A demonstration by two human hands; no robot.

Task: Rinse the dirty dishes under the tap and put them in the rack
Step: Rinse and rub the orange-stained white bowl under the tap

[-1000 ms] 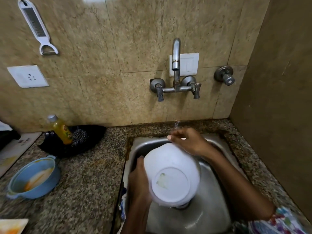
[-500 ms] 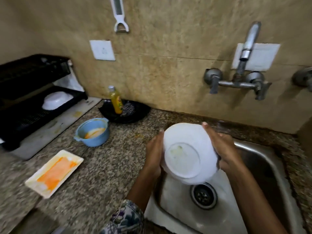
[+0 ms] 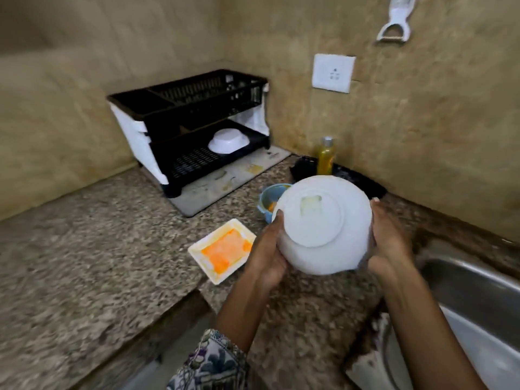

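I hold a large white bowl [image 3: 323, 226] upside down, its base toward me, above the granite counter left of the sink [image 3: 478, 294]. My left hand [image 3: 267, 257] grips its left side and my right hand [image 3: 389, 243] grips its right side. The black two-tier dish rack [image 3: 191, 128] stands in the far corner, with a small white bowl [image 3: 228, 140] upside down on its lower tier. A white rectangular dish [image 3: 222, 250] smeared orange lies on the counter. A blue bowl [image 3: 268, 199] with orange residue sits behind the held bowl, partly hidden.
A yellow soap bottle [image 3: 325, 157] stands in a black tray [image 3: 357, 178] against the wall. A grey mat [image 3: 225, 181] lies under the rack. A white peeler [image 3: 395, 21] and a socket [image 3: 333, 72] are on the wall. The counter edge steps down at lower left.
Both hands have carried the white bowl left, out of the sink and over the counter. My view has swung left, so the tap is gone and the rack is in full view.
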